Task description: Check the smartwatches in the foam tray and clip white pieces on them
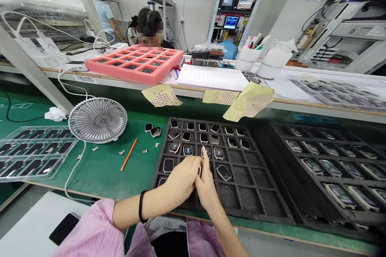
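Note:
My left hand [182,176] and my right hand [207,188] meet over a black foam tray [247,194]. The left fingers are curled over, their tips hidden. My right hand is seen edge-on, its fingers pressed together and the index finger pointing away from me. A thin pale edge shows between the hands; what they hold is mostly hidden. Around them, square smartwatch bodies sit in the tray's compartments, including a tilted smartwatch [224,172] right of my hands and a smartwatch with a lit face [187,150] just beyond.
A second foam tray [301,202] of watches stands at right. Leftward are an orange stick [129,154], small metal pieces, two loose watches [155,131], a white fan [98,119] and a clear plastic tray [33,152]. A shelf holds a pink foam tray [126,73]. Several people are beyond.

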{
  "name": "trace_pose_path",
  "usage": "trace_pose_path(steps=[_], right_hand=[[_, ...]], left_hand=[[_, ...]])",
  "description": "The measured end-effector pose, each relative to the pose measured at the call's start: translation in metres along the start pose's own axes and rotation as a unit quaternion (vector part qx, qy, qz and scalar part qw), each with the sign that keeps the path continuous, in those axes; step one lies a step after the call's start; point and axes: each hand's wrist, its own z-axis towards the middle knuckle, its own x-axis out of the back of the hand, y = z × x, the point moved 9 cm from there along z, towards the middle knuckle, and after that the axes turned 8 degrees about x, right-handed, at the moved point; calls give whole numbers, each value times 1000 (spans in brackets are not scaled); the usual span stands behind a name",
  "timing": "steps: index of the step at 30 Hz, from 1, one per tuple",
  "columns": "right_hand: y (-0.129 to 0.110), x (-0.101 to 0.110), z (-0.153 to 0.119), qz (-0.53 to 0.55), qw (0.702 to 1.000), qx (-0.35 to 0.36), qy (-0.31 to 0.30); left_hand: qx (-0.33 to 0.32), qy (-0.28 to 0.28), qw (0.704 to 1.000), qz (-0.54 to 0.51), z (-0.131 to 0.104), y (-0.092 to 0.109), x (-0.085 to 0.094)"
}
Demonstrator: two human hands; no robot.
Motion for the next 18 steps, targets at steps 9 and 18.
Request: trace_pose_path(steps=[9, 18], right_hand=[[1, 6, 0, 158, 982, -78, -65], [10, -4, -1, 282, 925, -207, -150]], left_hand=[[-65, 20, 992, -102, 3, -11, 19], [-123, 4, 976, -178, -8, -6, 22]])
